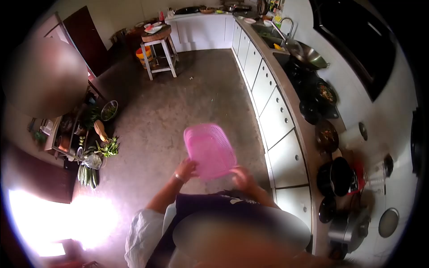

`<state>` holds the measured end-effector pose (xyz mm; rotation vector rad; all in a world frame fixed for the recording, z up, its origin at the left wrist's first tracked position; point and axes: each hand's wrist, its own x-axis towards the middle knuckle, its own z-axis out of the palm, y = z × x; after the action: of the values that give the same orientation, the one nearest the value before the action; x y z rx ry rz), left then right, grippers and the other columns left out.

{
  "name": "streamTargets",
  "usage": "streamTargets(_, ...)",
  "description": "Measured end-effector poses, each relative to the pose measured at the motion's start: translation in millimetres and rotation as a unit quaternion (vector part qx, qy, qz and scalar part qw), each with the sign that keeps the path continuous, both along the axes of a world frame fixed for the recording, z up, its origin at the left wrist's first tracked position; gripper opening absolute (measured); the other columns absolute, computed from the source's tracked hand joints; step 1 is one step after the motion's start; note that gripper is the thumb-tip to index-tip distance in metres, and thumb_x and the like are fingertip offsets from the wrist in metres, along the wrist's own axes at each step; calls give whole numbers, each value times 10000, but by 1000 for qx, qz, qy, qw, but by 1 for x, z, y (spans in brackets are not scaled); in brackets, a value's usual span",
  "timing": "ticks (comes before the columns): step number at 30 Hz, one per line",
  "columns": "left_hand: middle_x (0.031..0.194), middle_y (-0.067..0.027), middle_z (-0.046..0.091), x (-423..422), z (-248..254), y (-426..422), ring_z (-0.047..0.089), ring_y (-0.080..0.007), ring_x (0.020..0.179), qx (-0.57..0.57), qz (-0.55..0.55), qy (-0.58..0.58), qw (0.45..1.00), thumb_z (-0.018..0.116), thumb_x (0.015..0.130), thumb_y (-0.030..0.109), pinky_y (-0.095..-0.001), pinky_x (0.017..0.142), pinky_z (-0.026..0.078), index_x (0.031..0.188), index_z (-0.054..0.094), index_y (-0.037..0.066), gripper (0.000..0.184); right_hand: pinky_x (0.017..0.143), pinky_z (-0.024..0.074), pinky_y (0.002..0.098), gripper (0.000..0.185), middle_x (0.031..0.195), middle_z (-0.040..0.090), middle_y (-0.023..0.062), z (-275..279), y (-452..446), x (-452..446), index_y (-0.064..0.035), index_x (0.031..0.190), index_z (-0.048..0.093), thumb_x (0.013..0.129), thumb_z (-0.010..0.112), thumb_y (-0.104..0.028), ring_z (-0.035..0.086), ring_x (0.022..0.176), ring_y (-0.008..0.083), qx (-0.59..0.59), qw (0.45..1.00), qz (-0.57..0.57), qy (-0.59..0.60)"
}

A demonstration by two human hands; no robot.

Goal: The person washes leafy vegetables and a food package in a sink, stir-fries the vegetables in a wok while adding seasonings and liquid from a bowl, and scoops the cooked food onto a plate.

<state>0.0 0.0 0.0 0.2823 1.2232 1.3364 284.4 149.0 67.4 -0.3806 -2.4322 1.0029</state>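
A pink plastic basket (pixel 209 152) with perforated sides is held out in front of my body, above the floor. Its inside faces the camera and nothing shows in it. My left hand (pixel 186 169), with a band at the wrist, grips the basket's near left edge. At the near right corner, my right hand (pixel 242 177) has its fingers closed on the rim.
Along the right runs a counter (pixel 286 98) with a wok (pixel 308 56), stove, pots and sink. A wooden stool (pixel 158 49) stands far ahead near an orange bucket (pixel 144 56). Vegetables, including a squash (pixel 101 130), lie on the left floor beside a shelf.
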Motion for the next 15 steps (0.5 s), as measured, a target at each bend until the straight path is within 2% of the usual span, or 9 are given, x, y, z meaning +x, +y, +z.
streamTargets(2,1010,-55,532,-38,-4,62,566,-200,827,-5,-12,107,994,597,788,156,-410,581,564,1171,483,100,403,837,491,370,222,1027,610,155,5,14,49,-35,1007,615,800,573,-103,593,969,277,22,993,-99,-54)
streamTargets(3,955,-52,541,-85,3,115,565,-194,809,-26,-7,133,991,577,788,143,-413,564,564,1125,503,81,350,789,508,345,198,960,636,143,-29,111,-33,-16,973,628,809,573,-113,625,890,262,3,988,-140,-68)
streamTargets(4,892,-57,525,-118,52,197,556,-187,784,-18,26,101,994,582,776,123,-408,555,565,1091,525,62,326,767,508,327,197,922,647,138,-38,185,-55,-14,965,636,820,577,-133,635,845,248,-71,981,-178,-33)
streamTargets(5,829,-61,508,-122,64,232,547,-180,758,-42,59,39,997,587,763,102,-403,546,566,1057,547,43,302,746,508,308,201,884,657,132,-58,220,-47,-11,957,644,830,581,-153,645,800,235,-170,962,-209,-35)
streamTargets(6,834,-61,501,-114,31,247,546,-193,756,-70,54,25,996,609,764,123,-413,559,572,1040,553,42,293,744,504,304,214,882,659,135,-74,238,-21,-14,972,643,835,584,-167,645,809,226,-186,953,-220,-92)
streamTargets(8,845,-75,493,-170,-10,307,544,-220,748,-20,20,123,992,619,766,151,-453,578,568,1022,547,38,289,740,497,296,241,878,661,139,-82,321,-52,-19,1004,640,846,590,-194,644,828,208,-193,944,-232,-134)
streamTargets(10,885,-97,503,-190,-4,342,555,-255,766,-65,48,96,992,614,777,177,-494,606,561,1035,524,33,308,739,498,338,214,897,652,155,-77,377,-89,-21,981,640,841,582,-171,637,838,264,-172,954,-195,-148)
streamTargets(12,954,-127,530,-200,9,375,579,-300,811,-174,143,-44,973,593,798,199,-537,644,551,1079,483,27,348,745,495,363,203,912,646,163,-78,427,-129,-22,970,640,839,571,-161,630,857,294,-192,957,-156,-154)
streamTargets(15,970,-164,529,-240,13,421,585,-343,812,-152,205,-125,959,590,809,216,-579,692,531,1112,451,13,390,768,488,372,223,925,643,166,-70,511,-210,-25,980,636,847,556,-185,622,879,308,-183,967,-66,-167)
